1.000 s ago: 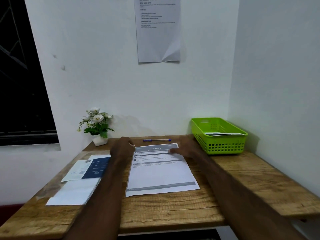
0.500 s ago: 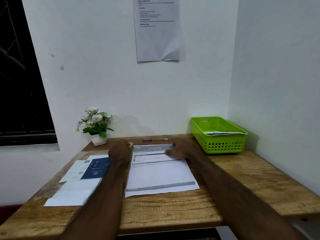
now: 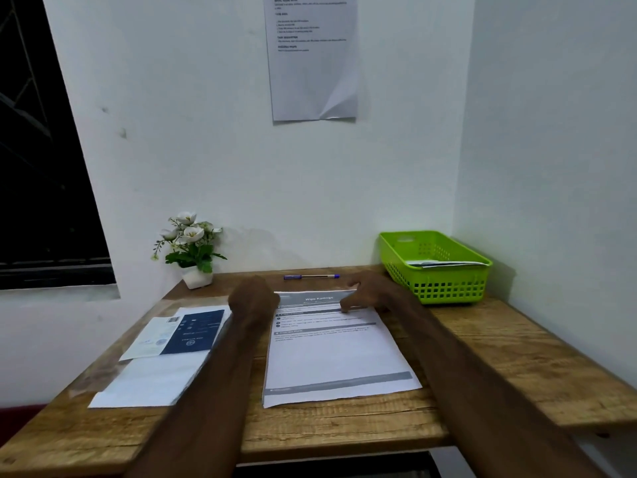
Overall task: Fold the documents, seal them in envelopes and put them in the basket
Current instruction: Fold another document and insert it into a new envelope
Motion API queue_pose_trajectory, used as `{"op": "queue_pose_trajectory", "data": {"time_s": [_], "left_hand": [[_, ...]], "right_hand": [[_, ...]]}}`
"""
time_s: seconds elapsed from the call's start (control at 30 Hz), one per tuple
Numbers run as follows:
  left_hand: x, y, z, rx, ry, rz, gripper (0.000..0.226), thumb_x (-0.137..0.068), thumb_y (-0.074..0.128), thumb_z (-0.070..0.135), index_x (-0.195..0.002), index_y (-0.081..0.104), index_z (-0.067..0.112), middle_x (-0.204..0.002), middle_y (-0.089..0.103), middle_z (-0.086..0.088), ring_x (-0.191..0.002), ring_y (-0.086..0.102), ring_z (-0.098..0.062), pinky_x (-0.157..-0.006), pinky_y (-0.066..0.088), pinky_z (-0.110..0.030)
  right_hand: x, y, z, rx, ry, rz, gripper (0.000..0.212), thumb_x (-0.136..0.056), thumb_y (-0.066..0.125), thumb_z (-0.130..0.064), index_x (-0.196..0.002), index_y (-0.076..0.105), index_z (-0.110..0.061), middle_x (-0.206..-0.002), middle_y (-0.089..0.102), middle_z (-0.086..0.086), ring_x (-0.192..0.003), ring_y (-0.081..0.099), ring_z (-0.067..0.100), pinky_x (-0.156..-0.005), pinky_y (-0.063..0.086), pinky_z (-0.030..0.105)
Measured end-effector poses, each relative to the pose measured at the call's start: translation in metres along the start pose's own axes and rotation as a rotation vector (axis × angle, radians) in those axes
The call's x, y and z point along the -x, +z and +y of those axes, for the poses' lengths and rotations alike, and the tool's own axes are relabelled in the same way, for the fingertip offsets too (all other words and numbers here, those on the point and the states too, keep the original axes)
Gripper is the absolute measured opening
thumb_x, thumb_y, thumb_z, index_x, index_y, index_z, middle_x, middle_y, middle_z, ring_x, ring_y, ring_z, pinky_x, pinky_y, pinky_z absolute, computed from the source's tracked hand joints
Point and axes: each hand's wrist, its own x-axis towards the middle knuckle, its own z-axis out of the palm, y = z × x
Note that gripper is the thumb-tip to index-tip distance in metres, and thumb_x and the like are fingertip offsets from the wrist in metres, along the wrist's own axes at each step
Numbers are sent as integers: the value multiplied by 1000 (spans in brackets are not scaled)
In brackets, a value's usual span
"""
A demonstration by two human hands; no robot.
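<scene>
Both hands at the far edge of the printed document (image 3: 339,346), reaching over it from the near side. Left hand (image 3: 253,298) at the top-left corner, fingers curled down and apparently on the sheet's edge, though whether pinching it or only pressing, cannot tell. Right hand (image 3: 370,291) at the top-right corner, fingers bent, fingertips on the header band, thumb side hidden; grip likewise uncertain. Document otherwise flat on the wooden table (image 3: 517,357), face up, near edge close to the table front. Probably about to lift the far edge and bring it toward the body for a first fold.

Beside the left forearm, a stack of white sheets (image 3: 148,377) with a dark blue and white printed envelope or leaflet (image 3: 186,331) on top. Past the hands, a blue pen (image 3: 312,276) near the wall. Further left, a small white pot of artificial flowers (image 3: 193,250). Far right corner, a green plastic basket (image 3: 436,267) already holding some paper. Above, a notice (image 3: 313,56) taped to the wall.

Risks: uneven pull between the two corners, giving a skewed crease; sheet sliding on the smooth wood while folded, so edges misaligned; forearm brushing the left stack and shifting it.
</scene>
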Motion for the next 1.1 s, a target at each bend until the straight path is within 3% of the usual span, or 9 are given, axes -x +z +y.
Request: {"op": "queue_pose_trajectory", "data": {"time_s": [0.27,0.4,0.5,0.6,0.67,0.73,0.8,0.9,1.1], "left_hand": [[-1,2,11,152,-44,-245,40,-93,68,41,-117,67,10,-122,70,-10,-110,65,-28,-95,56,-40],[-3,2,5,289,-22,-266,35,-96,67,32,-119,67,4,-121,71,-12,-102,67,-25,-84,53,-34],[-3,1,3,384,3,-254,29,-92,71,22,-112,72,0,-113,74,-15,-90,66,-24,-71,48,-30],[-4,-3,2,609,41,-165,7,-86,73,13,-82,78,10,-82,77,-10,-75,72,-25,-67,58,-40],[-7,-7,0,753,46,-66,19,-84,74,12,-66,74,18,-69,74,-1,-68,69,-21,-71,59,-45],[-7,-18,1,911,31,-15,17,-87,75,12,-71,73,19,-73,74,-1,-68,68,-20,-65,57,-39],[-5,-30,6,1054,33,23,9,-92,73,14,-83,74,17,-79,74,-2,-64,67,-13,-58,51,-29],[-4,-40,8,1214,76,38,4,-94,71,13,-97,73,11,-82,74,0,-59,66,1,-52,50,-19],[-6,-49,5,1395,71,-4,19,-94,73,19,-108,74,6,-98,79,-10,-84,74,-22,-76,62,-41]], "right_hand": [[-1,1,3,-37,16,-17,81,-65,90,-42,-138,63,-17,-138,63,7,-120,62,24,-100,52,32],[-1,1,2,-44,22,-19,81,-66,90,-41,-138,63,-16,-139,62,7,-120,62,24,-100,52,33],[1,2,3,-55,19,-5,81,-64,90,-39,-137,64,-16,-137,64,5,-119,63,22,-98,52,31],[3,3,5,-79,-47,39,90,-50,87,-51,-134,66,-28,-130,67,1,-117,64,20,-96,53,31],[-5,6,11,-131,-25,111,105,-36,81,-66,-131,63,-24,-122,68,7,-115,64,26,-92,54,34],[-8,7,12,-306,19,198,118,-45,90,-63,-144,49,-15,-133,61,15,-125,58,31,-100,51,40],[4,2,3,-574,7,265,105,-65,96,-39,-151,42,-14,-135,58,7,-125,56,22,-105,49,40],[12,-8,-5,-808,-126,357,47,-81,87,-19,-121,63,-18,-108,71,-12,-96,68,6,-84,51,24],[17,-25,-15,-1036,-203,458,18,-87,79,-10,-104,75,-7,-99,79,4,-87,73,16,-81,59,30]]}}
